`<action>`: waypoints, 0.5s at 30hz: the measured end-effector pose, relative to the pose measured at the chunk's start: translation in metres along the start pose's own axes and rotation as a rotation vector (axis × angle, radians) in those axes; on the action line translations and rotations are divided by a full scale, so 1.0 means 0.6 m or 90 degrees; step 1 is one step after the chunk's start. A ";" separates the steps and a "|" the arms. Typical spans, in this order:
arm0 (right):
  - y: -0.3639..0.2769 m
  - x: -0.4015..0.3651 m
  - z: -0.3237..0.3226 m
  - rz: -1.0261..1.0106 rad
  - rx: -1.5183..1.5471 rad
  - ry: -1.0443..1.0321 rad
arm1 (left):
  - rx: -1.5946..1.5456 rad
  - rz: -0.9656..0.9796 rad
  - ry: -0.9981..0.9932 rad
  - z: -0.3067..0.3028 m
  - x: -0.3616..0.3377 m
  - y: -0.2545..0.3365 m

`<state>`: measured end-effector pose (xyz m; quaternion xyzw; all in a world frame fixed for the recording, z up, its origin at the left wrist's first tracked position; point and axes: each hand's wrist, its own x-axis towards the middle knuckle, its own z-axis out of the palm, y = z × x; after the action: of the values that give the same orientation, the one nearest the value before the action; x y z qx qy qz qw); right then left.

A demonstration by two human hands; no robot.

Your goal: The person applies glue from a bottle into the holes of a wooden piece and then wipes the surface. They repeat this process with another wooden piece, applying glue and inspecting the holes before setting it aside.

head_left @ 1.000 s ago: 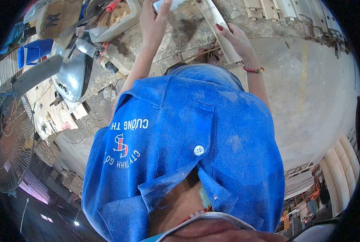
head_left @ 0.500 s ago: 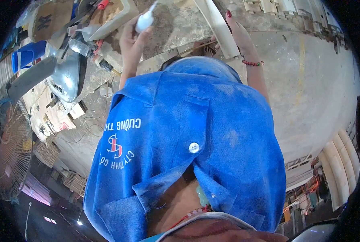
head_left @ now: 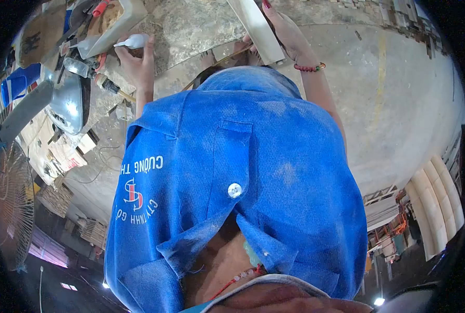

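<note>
My left hand (head_left: 137, 68) grips a small white squeeze bottle (head_left: 136, 40) between thumb and fingers. The bottle lies on its side, its thin nozzle pointing left, close to the edge of a pale tray (head_left: 119, 32). On the other side, my right hand (head_left: 290, 39), with a red bead bracelet on the wrist, holds a long pale wooden piece (head_left: 254, 26) along its edge. The far end of that piece runs out of the top of the view. Part of my right hand's fingers is hidden behind the wood.
Near the tray are a clear bottle (head_left: 77, 68), a tool with a yellowish hose (head_left: 107, 83) and a shiny metal lamp-like housing (head_left: 68, 104). A fan (head_left: 14, 203) stands at the left. Wooden pieces (head_left: 394, 18) line the top right; curved pale panels (head_left: 438, 201) stand lower right.
My left hand has moved left toward the tray, and the bottle's nozzle has swung from pointing up-right to pointing left. My right hand still holds the wood; the whole view has shifted slightly.
</note>
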<state>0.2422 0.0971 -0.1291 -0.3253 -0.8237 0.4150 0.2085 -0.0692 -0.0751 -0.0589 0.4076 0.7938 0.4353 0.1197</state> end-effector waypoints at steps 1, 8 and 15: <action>0.033 -0.006 0.011 -0.002 0.005 -0.006 | 0.003 -0.005 0.013 0.000 0.004 -0.023; -0.108 0.015 -0.044 0.333 0.621 -0.184 | 0.126 0.031 0.020 -0.003 0.000 -0.015; -0.119 0.017 -0.050 0.311 0.586 -0.233 | 0.128 0.080 0.084 0.003 0.002 -0.033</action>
<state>0.2274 0.0894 -0.0530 -0.3047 -0.4803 0.8185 0.0801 -0.0799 -0.0789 -0.0753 0.4370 0.8124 0.3861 -0.0016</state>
